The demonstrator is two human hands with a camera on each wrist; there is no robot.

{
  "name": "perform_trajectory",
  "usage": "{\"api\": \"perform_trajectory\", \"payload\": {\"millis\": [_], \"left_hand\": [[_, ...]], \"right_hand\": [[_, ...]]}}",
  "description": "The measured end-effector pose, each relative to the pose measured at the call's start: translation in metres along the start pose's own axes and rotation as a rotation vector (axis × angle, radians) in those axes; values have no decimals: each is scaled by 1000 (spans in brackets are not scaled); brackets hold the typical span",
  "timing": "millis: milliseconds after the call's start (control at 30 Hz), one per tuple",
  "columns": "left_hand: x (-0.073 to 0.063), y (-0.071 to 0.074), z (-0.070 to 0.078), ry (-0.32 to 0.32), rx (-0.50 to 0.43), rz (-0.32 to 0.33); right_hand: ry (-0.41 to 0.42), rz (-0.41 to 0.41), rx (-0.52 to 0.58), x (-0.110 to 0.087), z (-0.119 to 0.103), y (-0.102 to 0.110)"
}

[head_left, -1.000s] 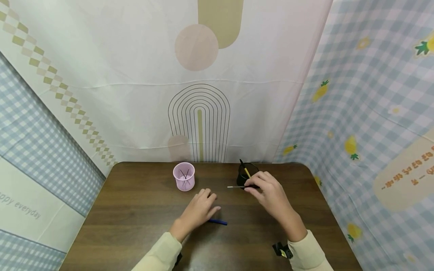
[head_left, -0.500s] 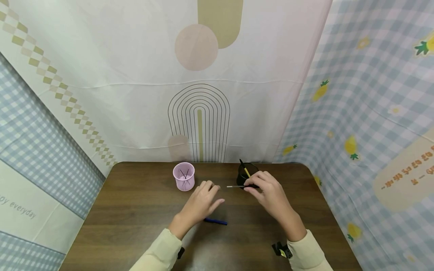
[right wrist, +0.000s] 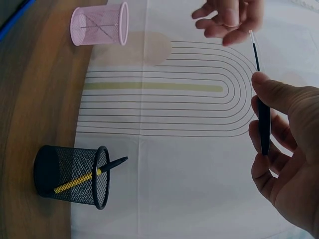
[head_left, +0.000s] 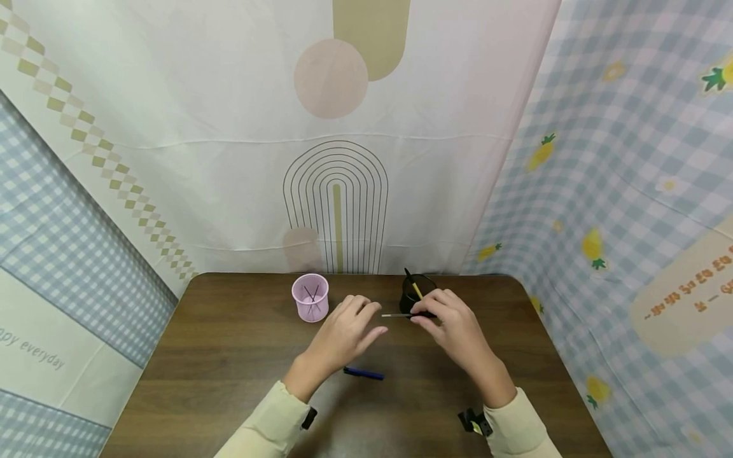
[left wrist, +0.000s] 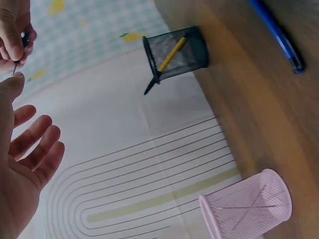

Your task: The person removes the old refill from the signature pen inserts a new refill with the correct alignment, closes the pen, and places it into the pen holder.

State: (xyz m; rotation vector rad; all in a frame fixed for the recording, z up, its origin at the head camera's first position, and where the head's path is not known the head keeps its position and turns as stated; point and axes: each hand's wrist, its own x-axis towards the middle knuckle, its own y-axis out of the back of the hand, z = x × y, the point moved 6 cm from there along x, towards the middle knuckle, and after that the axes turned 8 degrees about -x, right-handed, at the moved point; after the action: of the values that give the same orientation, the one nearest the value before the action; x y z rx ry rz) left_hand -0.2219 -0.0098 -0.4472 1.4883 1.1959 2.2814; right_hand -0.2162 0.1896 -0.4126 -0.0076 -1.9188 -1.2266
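My right hand [head_left: 452,321] pinches a slim black pen piece [right wrist: 264,122] between thumb and fingers. A thin dark tube like a refill [right wrist: 255,52], pale at its tip, sticks out of the piece toward the left hand. My left hand [head_left: 343,331] is raised, thumb apart from loosely bent fingers, beside that tip and holding nothing. In the head view a small gap separates the tip from the left fingers. A blue pen or barrel [head_left: 363,373] with a dark end lies on the table below the hands.
A black mesh pen holder [right wrist: 72,177] stands at the back right with a yellow-and-black pen [right wrist: 79,181] leaning in it. Back left is a pink mesh holder [head_left: 312,308] showing thin crossed dark lines. A patterned cloth [head_left: 229,191] hangs behind the brown table [head_left: 229,356].
My left hand has moved up and right from over the blue pen toward the tube's tip, uncovering the pen. The right hand stays almost still with its pen piece.
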Motion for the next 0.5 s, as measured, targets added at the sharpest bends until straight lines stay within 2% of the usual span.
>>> {"api": "perform_trajectory", "payload": {"millis": [267,500], "left_hand": [[10,10,11,-38,-32,36],[14,11,17,-53,-67,55]], "right_hand": [[12,6,7,0,-1,-1],[16,13,1,0,-2,-2]]}}
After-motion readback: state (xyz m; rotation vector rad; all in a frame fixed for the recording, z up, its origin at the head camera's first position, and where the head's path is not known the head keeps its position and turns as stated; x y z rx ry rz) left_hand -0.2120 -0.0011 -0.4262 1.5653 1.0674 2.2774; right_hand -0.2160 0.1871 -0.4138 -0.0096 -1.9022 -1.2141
